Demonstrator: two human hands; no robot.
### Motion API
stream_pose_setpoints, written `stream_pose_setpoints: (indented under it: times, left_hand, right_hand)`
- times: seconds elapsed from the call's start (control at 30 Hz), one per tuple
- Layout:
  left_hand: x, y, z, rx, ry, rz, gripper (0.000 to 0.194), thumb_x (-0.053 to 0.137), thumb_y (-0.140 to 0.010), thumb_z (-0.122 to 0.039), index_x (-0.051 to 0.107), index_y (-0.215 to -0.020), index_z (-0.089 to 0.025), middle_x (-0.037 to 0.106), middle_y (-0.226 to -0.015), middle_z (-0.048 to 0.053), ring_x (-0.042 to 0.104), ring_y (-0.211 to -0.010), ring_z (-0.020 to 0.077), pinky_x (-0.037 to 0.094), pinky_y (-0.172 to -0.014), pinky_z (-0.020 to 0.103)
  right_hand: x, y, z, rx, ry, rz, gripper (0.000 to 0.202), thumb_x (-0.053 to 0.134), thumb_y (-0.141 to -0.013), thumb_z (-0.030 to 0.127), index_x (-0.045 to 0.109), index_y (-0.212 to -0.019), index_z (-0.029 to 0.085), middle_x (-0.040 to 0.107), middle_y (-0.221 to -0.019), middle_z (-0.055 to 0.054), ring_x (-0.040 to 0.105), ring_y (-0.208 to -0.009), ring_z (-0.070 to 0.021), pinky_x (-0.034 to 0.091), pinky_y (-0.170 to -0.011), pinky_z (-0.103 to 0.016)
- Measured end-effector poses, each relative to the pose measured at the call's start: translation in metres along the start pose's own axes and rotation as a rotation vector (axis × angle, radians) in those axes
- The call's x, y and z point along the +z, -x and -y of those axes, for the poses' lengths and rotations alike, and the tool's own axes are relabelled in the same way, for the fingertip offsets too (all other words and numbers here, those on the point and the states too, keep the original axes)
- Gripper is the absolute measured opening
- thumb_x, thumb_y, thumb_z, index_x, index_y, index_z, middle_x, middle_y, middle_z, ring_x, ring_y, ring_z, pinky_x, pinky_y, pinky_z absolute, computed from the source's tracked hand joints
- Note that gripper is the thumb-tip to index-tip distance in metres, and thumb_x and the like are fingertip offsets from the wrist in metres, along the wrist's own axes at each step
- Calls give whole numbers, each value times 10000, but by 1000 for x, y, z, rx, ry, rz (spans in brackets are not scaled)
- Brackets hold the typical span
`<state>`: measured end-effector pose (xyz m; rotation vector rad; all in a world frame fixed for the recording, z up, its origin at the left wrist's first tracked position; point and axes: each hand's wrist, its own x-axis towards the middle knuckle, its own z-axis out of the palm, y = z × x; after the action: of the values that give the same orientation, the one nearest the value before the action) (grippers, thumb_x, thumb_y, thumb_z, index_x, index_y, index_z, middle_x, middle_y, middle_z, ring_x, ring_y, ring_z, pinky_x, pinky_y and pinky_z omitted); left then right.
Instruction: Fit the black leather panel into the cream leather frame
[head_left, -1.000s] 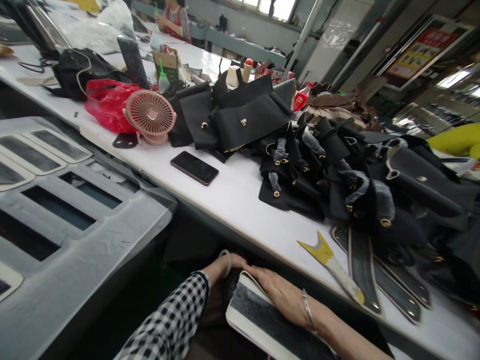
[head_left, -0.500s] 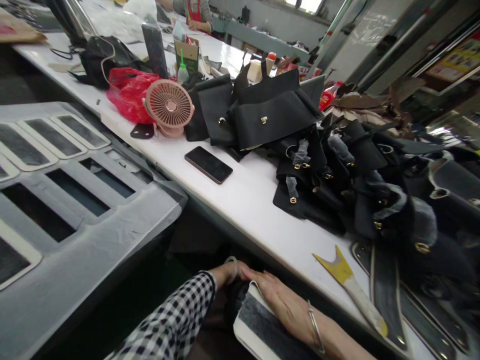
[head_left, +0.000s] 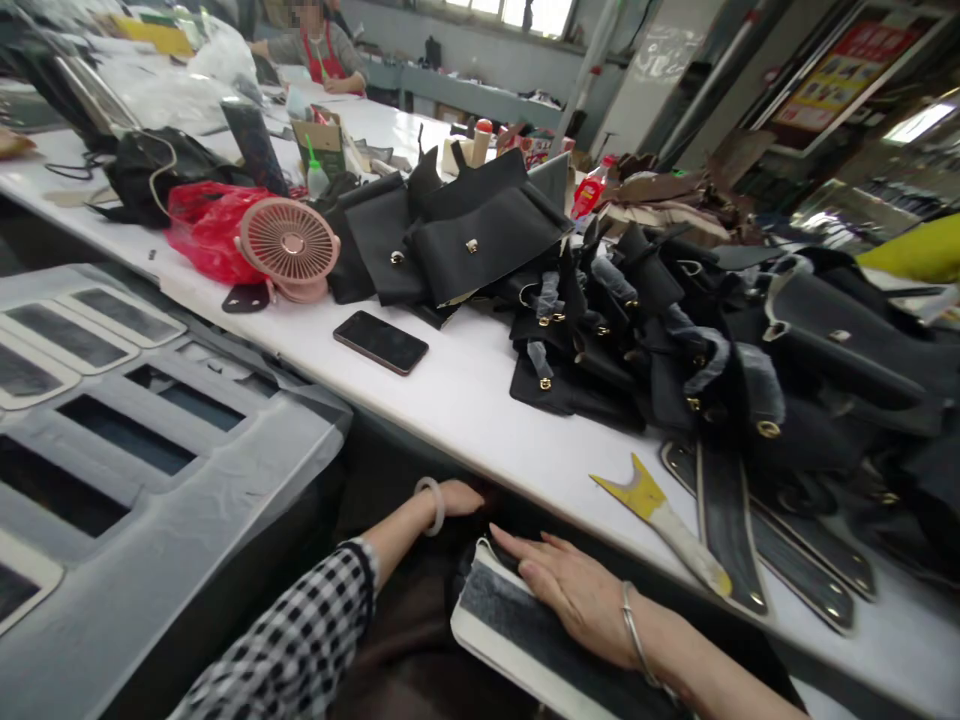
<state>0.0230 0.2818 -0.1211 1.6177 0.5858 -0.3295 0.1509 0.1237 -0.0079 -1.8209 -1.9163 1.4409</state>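
Observation:
My right hand (head_left: 566, 590) lies with outstretched fingers along the upper side of a black leather piece whose cream-edged panel (head_left: 502, 615) has a dark middle strip. This piece rests over my lap. My left hand (head_left: 461, 497), with a pale bangle at the wrist, reaches below the table edge, a little apart from the right fingertips. Its fingers fade into shadow, so their grip is hidden. On the table beside my right hand lies a yellow forked tool (head_left: 656, 520) with a whitish handle, near several dark straps (head_left: 727, 530).
Black bags and flaps (head_left: 645, 330) with gold clasps are heaped along the white table (head_left: 465, 400). A phone (head_left: 381, 342) and a pink fan (head_left: 289, 245) stand left of them. At left, a grey slotted sheet (head_left: 202, 510) holds similar panels. Another person (head_left: 322, 60) sits at the far end.
My left hand has come away from the right one, toward the left and upward. The right hand's fingers lie more spread on the piece. The camera view has shifted to the right.

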Motion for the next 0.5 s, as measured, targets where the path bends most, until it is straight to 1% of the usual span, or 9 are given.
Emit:
stream_pose_setpoints:
  times: [0.03, 0.1, 0.17, 0.23, 0.3, 0.37, 0.43, 0.5]
  left_hand:
    - [-7, 13, -9, 10, -1, 28, 375, 509, -930, -466, 652, -1052, -142, 686, -1079, 80, 655, -948, 207, 523, -857, 410]
    - [-15, 38, -29, 30, -8, 88, 502, 411, -945, -524, 675, -1079, -118, 717, -1043, 89, 673, -891, 187, 525, -807, 335]
    - [-19, 59, -48, 60, -53, 120, 527, 478, -886, -564, 720, -1048, -125, 744, -946, 59, 671, -830, 179, 503, -749, 264]
    - [-18, 72, -66, 89, -131, 135, 437, 629, -776, -529, 767, -964, -159, 745, -823, 12, 651, -778, 175, 470, -696, 224]
    - [-15, 77, -79, 102, -213, 142, 333, 701, -705, -448, 790, -893, -188, 725, -725, -20, 626, -729, 163, 442, -646, 206]
    - [-12, 77, -89, 92, -287, 138, 273, 703, -682, -395, 799, -840, -195, 693, -642, -31, 602, -675, 155, 418, -588, 203]
    - [-9, 74, -95, 72, -349, 127, 245, 692, -677, -381, 801, -796, -198, 660, -583, -34, 585, -639, 151, 402, -557, 208]
    - [-6, 71, -99, 58, -402, 123, 233, 688, -677, -388, 800, -771, -207, 651, -567, -36, 588, -638, 154, 401, -559, 211]
  right_hand:
    - [1, 8, -5, 15, -28, -22, 502, 219, -1020, 459, 296, -1484, 283, 442, -1462, -41, 414, -1347, -264, 233, -1156, -538]
    - [2, 27, -15, 52, -64, -62, 485, 240, -1016, 463, 319, -1470, 309, 452, -1452, -20, 421, -1341, -279, 244, -1151, -549]
    - [1, 47, -24, 95, -76, -73, 472, 261, -1011, 467, 337, -1456, 332, 451, -1449, -5, 422, -1338, -298, 239, -1143, -579]
    - [-3, 67, -32, 142, -74, -45, 465, 279, -1005, 470, 347, -1447, 344, 437, -1458, 0, 407, -1345, -314, 220, -1137, -612]
    - [-8, 83, -37, 180, -72, -26, 463, 298, -999, 474, 362, -1439, 344, 445, -1453, -8, 404, -1345, -322, 201, -1134, -631]
    - [-11, 91, -39, 190, -71, -12, 462, 305, -998, 466, 366, -1438, 341, 457, -1447, -16, 406, -1344, -321, 184, -1133, -638]
    - [-11, 89, -36, 171, -74, -4, 456, 303, -1001, 446, 356, -1443, 346, 450, -1454, -14, 412, -1342, -314, 168, -1136, -635]
    - [-7, 78, -30, 138, -103, -23, 445, 315, -1000, 424, 375, -1435, 358, 437, -1462, -5, 419, -1337, -314, 154, -1135, -633]
